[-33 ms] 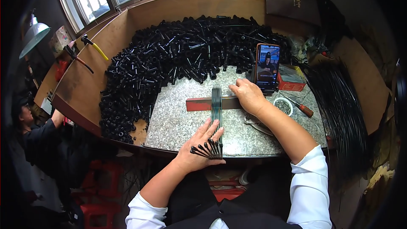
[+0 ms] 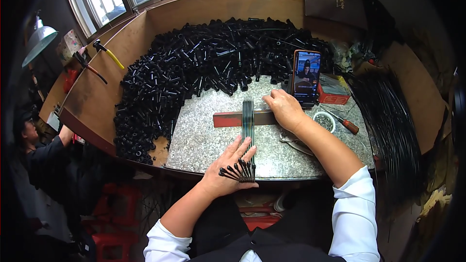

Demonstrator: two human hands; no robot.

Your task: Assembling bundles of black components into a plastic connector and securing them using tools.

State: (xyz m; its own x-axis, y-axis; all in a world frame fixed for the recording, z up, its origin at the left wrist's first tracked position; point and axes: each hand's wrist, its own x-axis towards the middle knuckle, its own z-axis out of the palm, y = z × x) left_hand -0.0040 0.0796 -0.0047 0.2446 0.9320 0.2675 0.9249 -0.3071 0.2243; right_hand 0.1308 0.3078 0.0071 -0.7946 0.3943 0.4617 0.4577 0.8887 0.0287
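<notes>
A bundle of thin dark rods (image 2: 248, 116) lies side by side across a flat red and dark bar (image 2: 227, 120) on the speckled board. My left hand (image 2: 228, 165) rests along the near part of the rods, fingers stretched out flat and touching them. Black knobbed rod ends (image 2: 238, 169) fan out over that hand. At the bar's right end, my right hand (image 2: 286, 109) is closed round it with bent fingers; their tips are partly hidden. Beside the right forearm lies a metal tool (image 2: 295, 141), partly covered.
Black tubular parts (image 2: 204, 58) are heaped behind and left of the speckled board (image 2: 194, 140). A phone (image 2: 307, 75), red box (image 2: 334, 98), white bowl of small pieces (image 2: 324, 122) and screwdriver (image 2: 350, 126) stand right. Long black rods (image 2: 388, 116) lie farther right. Another person (image 2: 43, 140) is at left.
</notes>
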